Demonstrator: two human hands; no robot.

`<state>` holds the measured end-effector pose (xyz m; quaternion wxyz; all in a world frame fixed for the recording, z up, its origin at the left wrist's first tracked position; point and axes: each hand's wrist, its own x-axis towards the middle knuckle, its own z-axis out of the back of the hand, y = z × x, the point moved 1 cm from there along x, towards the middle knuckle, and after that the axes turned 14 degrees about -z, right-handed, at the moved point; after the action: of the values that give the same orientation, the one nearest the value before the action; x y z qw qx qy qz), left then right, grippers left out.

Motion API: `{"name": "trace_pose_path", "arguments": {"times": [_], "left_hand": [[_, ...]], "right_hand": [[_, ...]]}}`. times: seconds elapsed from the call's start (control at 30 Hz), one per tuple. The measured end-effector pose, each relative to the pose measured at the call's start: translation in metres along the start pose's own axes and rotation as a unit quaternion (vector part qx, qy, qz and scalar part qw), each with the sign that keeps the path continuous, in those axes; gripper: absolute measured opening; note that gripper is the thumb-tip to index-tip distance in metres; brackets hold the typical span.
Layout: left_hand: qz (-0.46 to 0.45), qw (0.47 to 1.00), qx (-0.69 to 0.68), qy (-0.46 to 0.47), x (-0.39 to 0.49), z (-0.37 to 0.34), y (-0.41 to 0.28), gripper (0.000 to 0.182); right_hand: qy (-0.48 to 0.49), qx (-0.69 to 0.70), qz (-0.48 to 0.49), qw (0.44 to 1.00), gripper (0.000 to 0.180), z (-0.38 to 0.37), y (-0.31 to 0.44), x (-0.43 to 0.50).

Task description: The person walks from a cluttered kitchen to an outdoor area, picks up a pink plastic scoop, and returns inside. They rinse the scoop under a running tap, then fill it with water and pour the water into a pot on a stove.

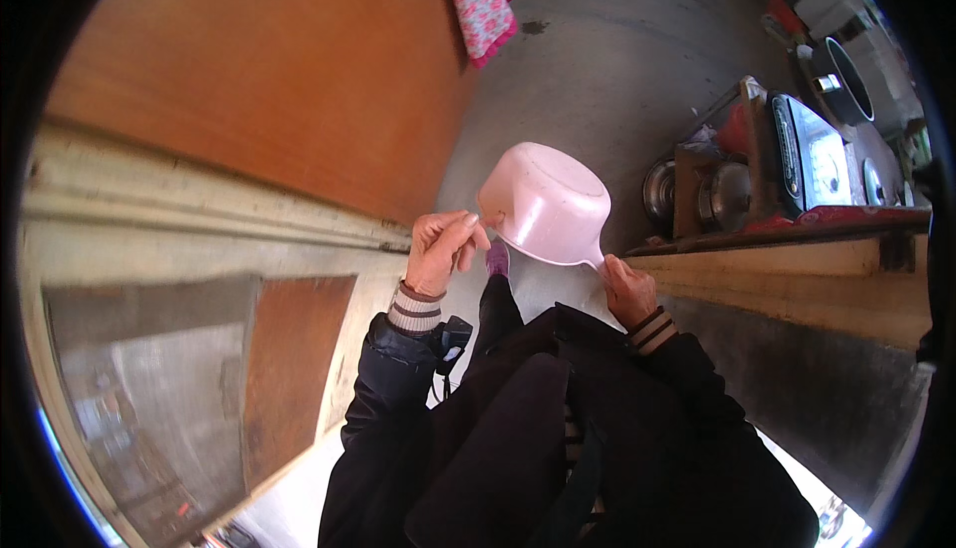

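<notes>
A pale pink plastic dipper (549, 190) is tipped over in front of me, its round base facing up and away and its rim turned towards my body. My right hand (629, 290) grips its short handle. At the dipper's left side is my left hand (444, 246), fingers bent, with one fingertip against the wall near the rim. Whether its fingers hold the rim is hard to tell. The inside of the dipper is hidden.
An orange-brown wooden door (284, 78) stands at left, a floral cloth (482, 7) by its edge. On the right, a cluttered table holds a flat glass-topped cooker (818, 152) and a dark pot (848, 81); metal pot lids (728, 193) sit below. Concrete floor (597, 48) stretches ahead.
</notes>
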<state>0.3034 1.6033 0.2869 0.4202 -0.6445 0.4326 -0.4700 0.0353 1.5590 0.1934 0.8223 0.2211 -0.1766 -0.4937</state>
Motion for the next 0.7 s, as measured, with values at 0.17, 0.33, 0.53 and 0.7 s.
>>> {"name": "trace_pose_path", "arguments": {"times": [0.17, 0.33, 0.53, 0.7], "left_hand": [[0.021, 0.999, -0.01, 0.025, 0.088, 0.028, 0.027, 0.032], [0.046, 0.993, -0.063, 0.094, 0.172, 0.054, 0.038, 0.033], [0.077, 0.975, -0.163, 0.127, 0.253, 0.069, 0.057, 0.033], [0.028, 0.988, -0.14, 0.055, 0.322, 0.056, 0.084, 0.029]], "right_hand": [[-0.036, -0.016, -0.051, 0.998, 0.019, -0.004, 0.0, 0.063], [-0.045, -0.025, -0.084, 0.995, 0.022, -0.005, 0.009, 0.13], [-0.064, -0.019, -0.127, 0.99, 0.026, 0.002, 0.005, 0.194], [-0.059, -0.018, -0.155, 0.986, 0.024, 0.008, -0.021, 0.252]]}}
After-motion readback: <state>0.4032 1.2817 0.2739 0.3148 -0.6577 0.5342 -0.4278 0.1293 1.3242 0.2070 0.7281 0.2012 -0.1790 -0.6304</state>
